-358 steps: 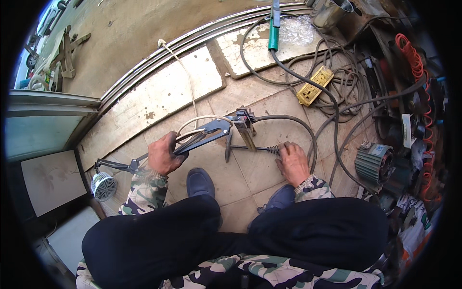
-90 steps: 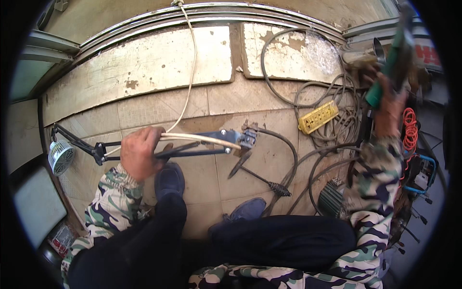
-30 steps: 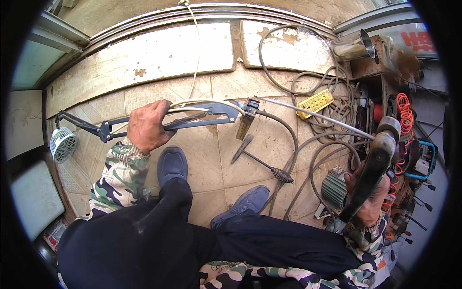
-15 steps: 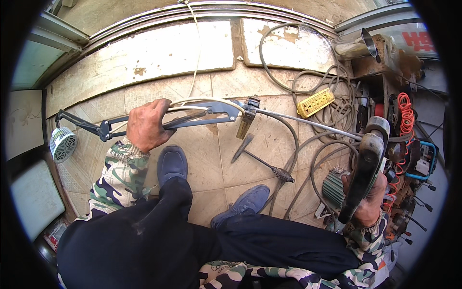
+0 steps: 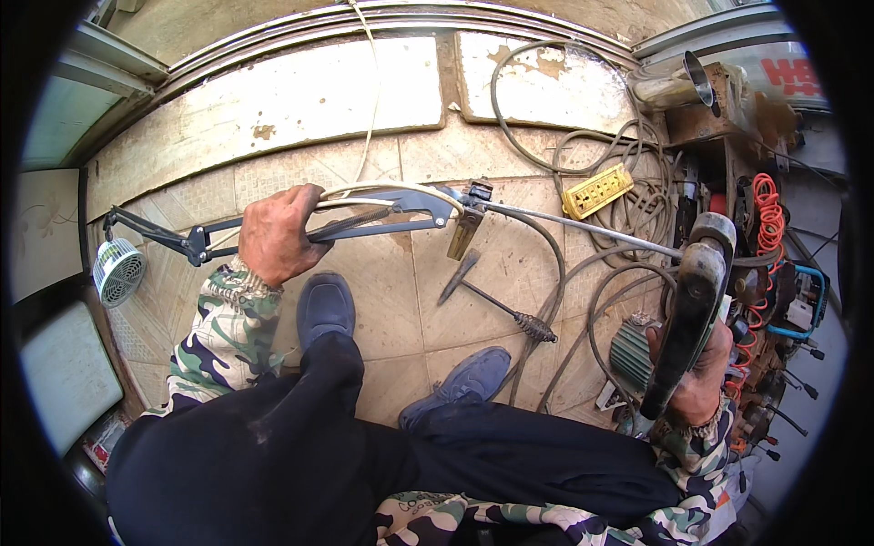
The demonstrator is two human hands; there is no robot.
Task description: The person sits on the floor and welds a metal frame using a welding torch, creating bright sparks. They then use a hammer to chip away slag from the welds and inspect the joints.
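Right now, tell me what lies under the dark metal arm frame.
Under the dark metal arm frame, gripped by the left hand, lie bare floor tiles and a chipping hammer. The hand hides the tile beneath it.

Hidden grips, a buried tool pile, edges lost to the lens rim

The left hand (image 5: 273, 235) covers the stretch of the dark metal arm (image 5: 364, 211) it grips; the right hand (image 5: 699, 382) sits mostly behind the angle grinder (image 5: 690, 314), whose disc end cannot be made out. The cluttered tools (image 5: 774, 300) at right overlap too densely to tell apart. The small fan (image 5: 118, 271) nears the dark rim.
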